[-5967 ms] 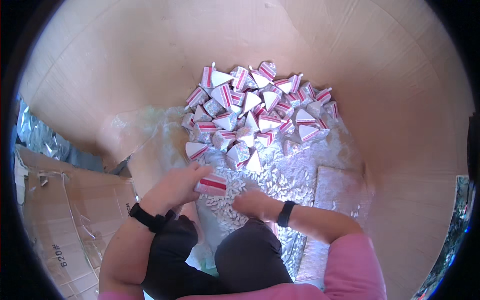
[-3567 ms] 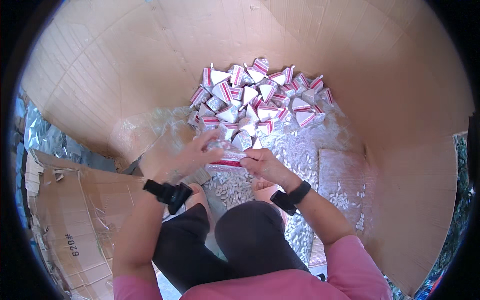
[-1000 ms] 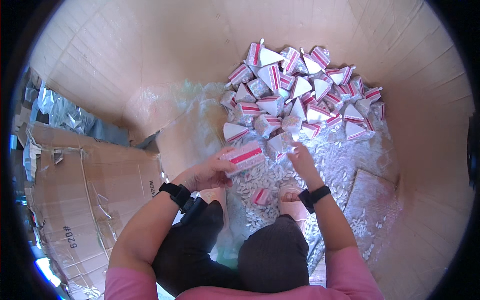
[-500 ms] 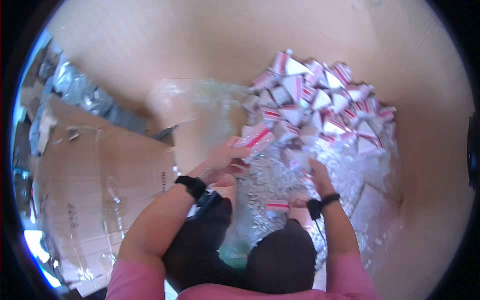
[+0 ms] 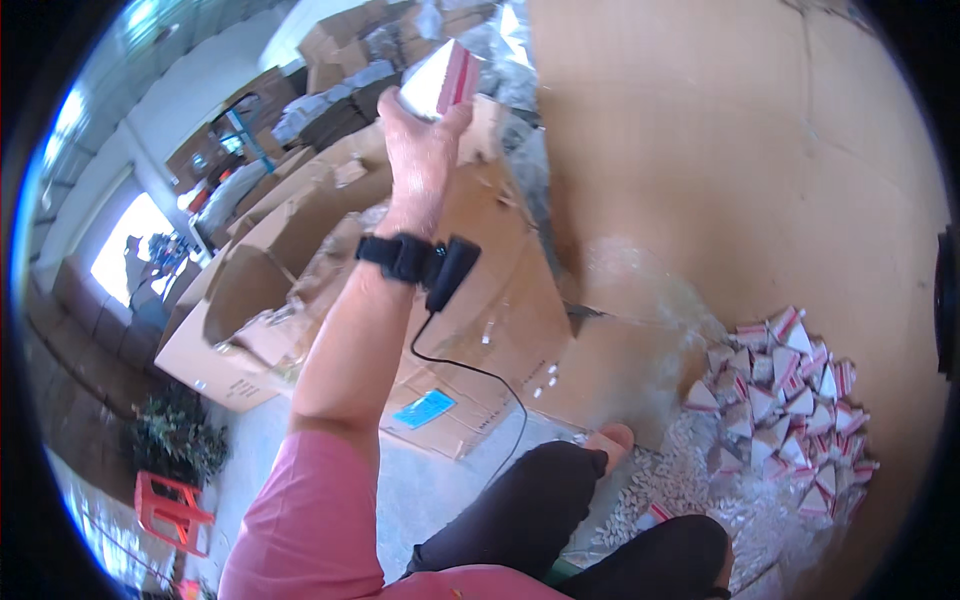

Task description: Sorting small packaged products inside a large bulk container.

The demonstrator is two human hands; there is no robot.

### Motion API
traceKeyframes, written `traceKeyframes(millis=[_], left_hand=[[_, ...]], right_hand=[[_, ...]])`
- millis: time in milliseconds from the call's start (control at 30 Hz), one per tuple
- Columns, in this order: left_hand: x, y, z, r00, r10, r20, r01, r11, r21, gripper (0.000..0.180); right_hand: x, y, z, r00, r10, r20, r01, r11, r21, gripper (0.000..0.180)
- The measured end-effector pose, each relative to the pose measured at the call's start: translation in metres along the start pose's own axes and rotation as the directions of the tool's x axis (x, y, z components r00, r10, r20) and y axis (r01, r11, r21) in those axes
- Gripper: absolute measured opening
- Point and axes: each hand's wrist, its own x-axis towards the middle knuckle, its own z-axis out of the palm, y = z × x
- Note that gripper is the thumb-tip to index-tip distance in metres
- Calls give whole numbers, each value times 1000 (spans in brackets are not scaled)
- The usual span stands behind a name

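My left hand [image 5: 422, 150] is raised high at arm's length over the cardboard boxes. Its fingers and thumb are closed around a cake-slice-shaped wedge [image 5: 450, 82], white on its triangular face with pink and red stripes along its side. Low on the right lies a heap of similar striped wedges [image 5: 790, 400], some under clear plastic. A single wedge [image 5: 655, 514] rests near my legs among loose white packing pieces [image 5: 655, 485]. My right hand is out of view.
A big open cardboard box [image 5: 500, 290] stands below my raised arm. Tall cardboard [image 5: 720, 140] rises at the right. More stacked cartons [image 5: 345, 40] lie beyond. A red plastic stool [image 5: 170, 510] and a green plant [image 5: 180, 435] are at lower left. A cable [image 5: 470, 370] hangs from my wristband.
My left hand has lifted the striped wedge from near the heap up over the boxes. The view has swung left, so the heap sits lower right and my right hand has left the picture.
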Motion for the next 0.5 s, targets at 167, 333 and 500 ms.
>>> traceKeyframes(millis=[167, 333, 500], left_hand=[[-13, -19, -44, 878, 477, 50, -394, 658, 642, 74], [-141, -12, 48, 785, 237, 573, -311, 950, 33, 57], [-221, 83, 98, 383, 286, 878, 218, 896, -387, 59]], right_hand=[[8, -48, 35, 957, -259, 133, 291, 853, -433, 40], [38, -168, 108, 828, -262, 497, 523, 682, -512, 28], [-97, -262, 241, 487, -390, 781, 860, 367, -353, 43]])
